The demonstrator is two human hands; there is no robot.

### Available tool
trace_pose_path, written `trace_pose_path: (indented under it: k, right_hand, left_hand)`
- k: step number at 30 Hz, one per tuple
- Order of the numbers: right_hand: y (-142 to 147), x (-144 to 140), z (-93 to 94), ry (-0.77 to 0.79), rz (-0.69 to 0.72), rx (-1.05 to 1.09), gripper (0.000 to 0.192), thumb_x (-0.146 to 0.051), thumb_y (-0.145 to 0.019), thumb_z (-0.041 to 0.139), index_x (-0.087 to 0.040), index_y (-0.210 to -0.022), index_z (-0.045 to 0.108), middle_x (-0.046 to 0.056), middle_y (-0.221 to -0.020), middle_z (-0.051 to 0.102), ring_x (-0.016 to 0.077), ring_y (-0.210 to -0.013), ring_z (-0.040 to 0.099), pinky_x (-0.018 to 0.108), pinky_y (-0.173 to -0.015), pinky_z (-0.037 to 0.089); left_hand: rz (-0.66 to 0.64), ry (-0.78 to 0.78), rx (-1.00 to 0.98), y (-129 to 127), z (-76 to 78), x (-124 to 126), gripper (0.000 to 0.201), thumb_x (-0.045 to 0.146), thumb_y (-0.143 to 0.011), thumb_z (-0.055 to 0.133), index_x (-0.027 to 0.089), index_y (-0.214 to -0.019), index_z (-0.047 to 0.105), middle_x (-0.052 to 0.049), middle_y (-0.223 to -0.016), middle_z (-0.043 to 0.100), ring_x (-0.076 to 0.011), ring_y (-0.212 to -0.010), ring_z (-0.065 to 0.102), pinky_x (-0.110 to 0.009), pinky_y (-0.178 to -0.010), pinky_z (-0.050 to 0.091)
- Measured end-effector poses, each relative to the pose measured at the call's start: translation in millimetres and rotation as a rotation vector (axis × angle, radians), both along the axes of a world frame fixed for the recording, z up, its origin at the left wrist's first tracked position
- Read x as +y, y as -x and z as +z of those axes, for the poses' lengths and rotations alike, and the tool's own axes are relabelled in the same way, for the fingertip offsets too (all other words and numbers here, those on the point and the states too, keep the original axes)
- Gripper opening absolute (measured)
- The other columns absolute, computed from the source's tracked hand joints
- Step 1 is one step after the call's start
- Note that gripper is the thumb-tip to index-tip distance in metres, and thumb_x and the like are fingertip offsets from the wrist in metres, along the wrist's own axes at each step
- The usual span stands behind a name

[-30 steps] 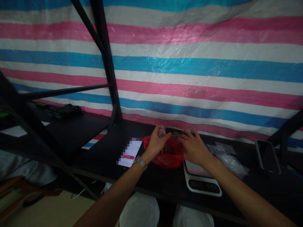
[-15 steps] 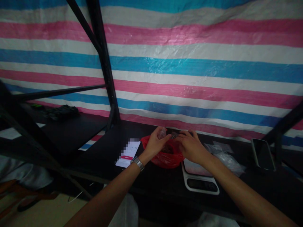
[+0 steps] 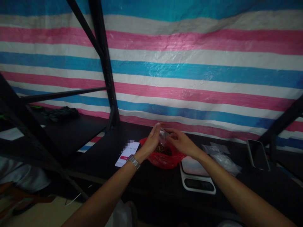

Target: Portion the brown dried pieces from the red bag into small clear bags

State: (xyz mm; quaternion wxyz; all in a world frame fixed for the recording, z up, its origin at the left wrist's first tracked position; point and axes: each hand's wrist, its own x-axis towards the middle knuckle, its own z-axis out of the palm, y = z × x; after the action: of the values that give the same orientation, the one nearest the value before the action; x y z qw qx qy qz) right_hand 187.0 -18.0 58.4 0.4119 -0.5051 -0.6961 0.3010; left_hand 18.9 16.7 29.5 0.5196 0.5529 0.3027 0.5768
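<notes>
Up over the red bag [image 3: 165,157], a small clear bag [image 3: 163,136] is pinched between both hands. The left hand [image 3: 149,143] is closed on its left side, and the right hand [image 3: 180,143] is closed on its right side. Dark bits are seen inside the red bag, which sits on the black worktop [image 3: 151,179]. A white scale [image 3: 196,176] is just right of it, a paper slip [image 3: 126,154] is left, and a phone [image 3: 258,155] lies far right.

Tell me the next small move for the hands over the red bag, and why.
Probably lower the small clear bag onto the scale. Both the left hand and right hand pinch it above the red bag of dark pieces, and the scale beside them is bare.
</notes>
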Motion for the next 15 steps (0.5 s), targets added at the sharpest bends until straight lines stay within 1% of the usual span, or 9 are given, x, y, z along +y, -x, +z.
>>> trace_pose_path:
  k: [2,4,6,9,11,13,15]
  right_hand:
    - [-2.7,0.1,2.1,0.038,-0.033,0.068,0.033,-0.03,-0.089,0.069,-0.019,-0.12,0.071,0.005,-0.093,0.08,0.0216,-0.086,0.076,0.038,-0.085,0.059]
    - [-10.3,0.7,5.2,0.044,-0.075,0.096,0.034,-0.035,-0.088,0.071,-0.019,-0.118,0.071,0.005,-0.094,0.08,0.0206,-0.083,0.075,0.035,-0.08,0.059]
    - [-24.9,2.5,9.1,0.047,-0.138,0.116,0.036,-0.036,-0.085,0.072,-0.02,-0.117,0.071,0.005,-0.095,0.08,0.0197,-0.082,0.075,0.032,-0.077,0.059]
    - [-62.3,5.7,15.7,0.037,-0.285,0.095,0.035,-0.031,-0.079,0.074,-0.021,-0.113,0.072,0.004,-0.097,0.081,0.0186,-0.085,0.075,0.029,-0.08,0.059]
    - [-94.9,5.2,19.0,0.047,-0.401,0.04,0.032,-0.029,-0.078,0.073,-0.021,-0.108,0.072,0.006,-0.096,0.081,0.0194,-0.085,0.075,0.029,-0.079,0.058]
    - [-127.8,0.7,19.6,0.075,-0.502,-0.046,0.026,-0.027,-0.077,0.071,-0.018,-0.101,0.074,0.006,-0.085,0.079,0.0216,-0.08,0.075,0.03,-0.074,0.057]
    - [-155.1,-6.9,16.1,0.113,-0.558,-0.155,0.021,-0.027,-0.075,0.072,-0.017,-0.093,0.076,0.007,-0.072,0.076,0.0248,-0.073,0.073,0.033,-0.069,0.056]
  left_hand:
    - [-0.015,0.01,-0.022,-2.7,2.4,-1.0,0.048,0.062,-0.098,0.062,0.022,-0.123,0.07,-0.009,-0.109,0.078,-0.0246,-0.1,0.074,-0.038,-0.096,0.056]
    - [-0.027,0.022,-0.05,-7.3,2.8,-1.3,0.046,0.058,-0.098,0.061,0.021,-0.126,0.069,-0.01,-0.113,0.079,-0.0251,-0.102,0.075,-0.038,-0.095,0.058]
    - [-0.024,0.039,-0.063,-11.5,1.1,-0.7,0.042,0.049,-0.099,0.058,0.02,-0.129,0.065,-0.011,-0.115,0.079,-0.0248,-0.101,0.077,-0.039,-0.092,0.06]
    - [0.02,0.053,-0.024,-11.9,-3.9,3.6,0.038,0.037,-0.101,0.049,0.02,-0.133,0.06,-0.013,-0.117,0.079,-0.0232,-0.097,0.079,-0.037,-0.084,0.062]
    - [0.066,0.036,0.043,-6.9,-8.1,8.2,0.035,0.034,-0.102,0.044,0.02,-0.129,0.061,-0.012,-0.115,0.079,-0.0226,-0.096,0.079,-0.035,-0.081,0.061]
    - [0.108,-0.01,0.138,0.8,-12.4,11.7,0.031,0.032,-0.101,0.042,0.019,-0.118,0.065,-0.012,-0.108,0.079,-0.0228,-0.096,0.077,-0.035,-0.084,0.06]
    - [0.128,-0.075,0.254,8.6,-16.6,10.7,0.028,0.028,-0.099,0.044,0.019,-0.109,0.068,-0.01,-0.103,0.078,-0.0237,-0.098,0.075,-0.038,-0.09,0.058]
